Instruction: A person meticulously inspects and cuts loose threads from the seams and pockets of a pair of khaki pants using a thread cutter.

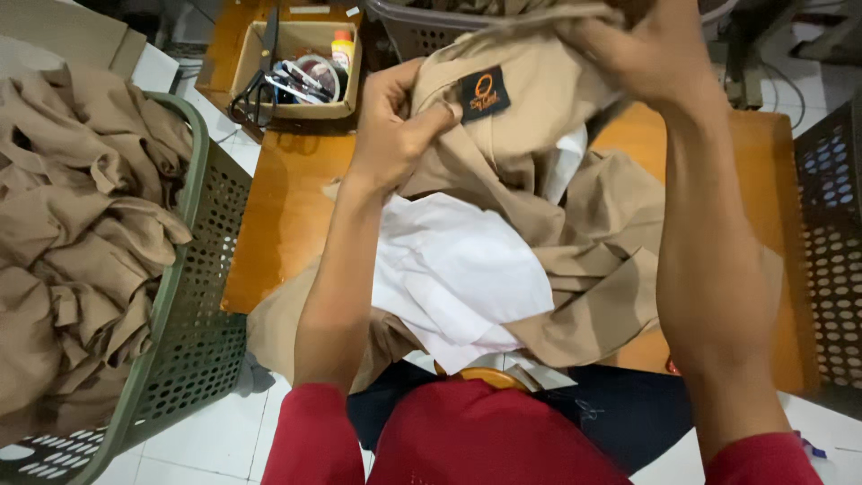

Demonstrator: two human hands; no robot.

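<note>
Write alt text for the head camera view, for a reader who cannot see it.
Two bare hands, left hand and right hand, hold up a tan garment with a black label over a wooden table. A green basket of tan cloth stands at left; a cardboard box holds scissors.

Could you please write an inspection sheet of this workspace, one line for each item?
Surface: orange wooden table, mostly covered by cloth.
Job's things: tan garment with a dark label; white lining beneath.
Clutter: cardboard box with scissors, tape and a small bottle.
Grippers: left hand pinches the garment beside the label; right hand grips its upper edge.
Cables: nothing seen.
Surroundings: green basket full of tan cloth on the left; dark crate on the right; white tiled floor.
</note>
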